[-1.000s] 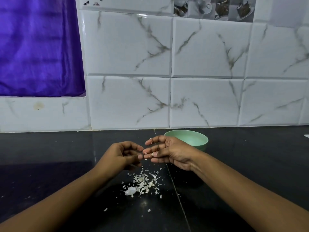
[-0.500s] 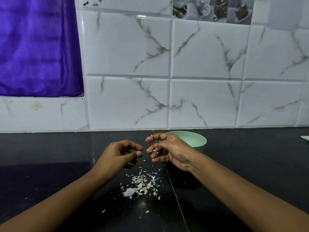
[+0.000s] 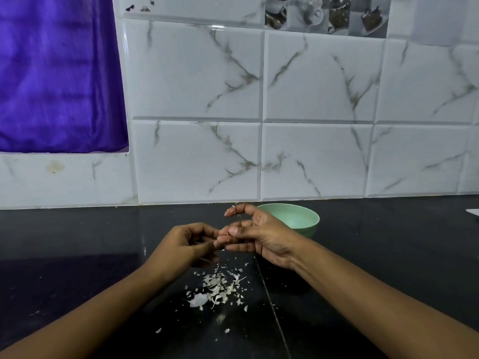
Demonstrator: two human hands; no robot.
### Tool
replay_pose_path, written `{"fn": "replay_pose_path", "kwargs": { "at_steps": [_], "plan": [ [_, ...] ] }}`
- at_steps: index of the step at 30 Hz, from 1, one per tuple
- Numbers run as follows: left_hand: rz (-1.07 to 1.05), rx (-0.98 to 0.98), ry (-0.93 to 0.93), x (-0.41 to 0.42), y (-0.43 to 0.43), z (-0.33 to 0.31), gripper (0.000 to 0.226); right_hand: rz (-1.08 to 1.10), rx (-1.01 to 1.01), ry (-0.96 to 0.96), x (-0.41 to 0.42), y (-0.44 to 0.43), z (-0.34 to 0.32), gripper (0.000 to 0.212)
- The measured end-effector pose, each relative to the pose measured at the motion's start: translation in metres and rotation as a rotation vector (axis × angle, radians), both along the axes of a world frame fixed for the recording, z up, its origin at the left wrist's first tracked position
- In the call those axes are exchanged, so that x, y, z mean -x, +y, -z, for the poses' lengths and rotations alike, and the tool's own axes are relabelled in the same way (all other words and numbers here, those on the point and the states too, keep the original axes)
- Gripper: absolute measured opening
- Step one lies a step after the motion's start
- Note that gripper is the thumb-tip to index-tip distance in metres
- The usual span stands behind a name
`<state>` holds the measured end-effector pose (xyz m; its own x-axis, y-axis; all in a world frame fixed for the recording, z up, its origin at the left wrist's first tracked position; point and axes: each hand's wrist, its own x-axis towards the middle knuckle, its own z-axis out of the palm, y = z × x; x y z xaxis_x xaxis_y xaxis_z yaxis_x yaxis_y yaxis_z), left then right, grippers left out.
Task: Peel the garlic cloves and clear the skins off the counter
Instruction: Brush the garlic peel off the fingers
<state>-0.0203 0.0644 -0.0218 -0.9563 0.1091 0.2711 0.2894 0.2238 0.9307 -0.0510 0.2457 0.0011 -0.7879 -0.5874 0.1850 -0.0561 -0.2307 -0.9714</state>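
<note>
One view, head. Left hand (image 3: 185, 246): fingers curled against the right fingertips, contents cannot be told. Right hand (image 3: 263, 238): loosely spread, flakes stuck on. Garlic skins (image 3: 220, 287): papery white shards heaped below both hands on the glossy black tabletop (image 3: 77, 255), which runs wide either side. Round mint-green bowl (image 3: 300, 216) behind the right hand.

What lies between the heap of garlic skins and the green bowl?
In the head view the right hand is held above that stretch; beneath it, from garlic skins to green bowl, only dark counter with a seam and loose flakes shows.
</note>
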Motion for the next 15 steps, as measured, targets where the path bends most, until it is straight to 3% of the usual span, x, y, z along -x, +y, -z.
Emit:
{"fn": "replay_pose_path", "kwargs": {
  "at_steps": [10,15],
  "plan": [
    [0.016,-0.19,-0.065,-0.005,0.006,-0.003,0.015,-0.028,0.054,-0.017,0.004,-0.001,-0.001,0.033],
    [-0.01,-0.231,-0.083,-0.005,0.003,-0.006,0.017,0.256,0.171,0.03,0.019,0.028,-0.029,0.021]
  ]
}}
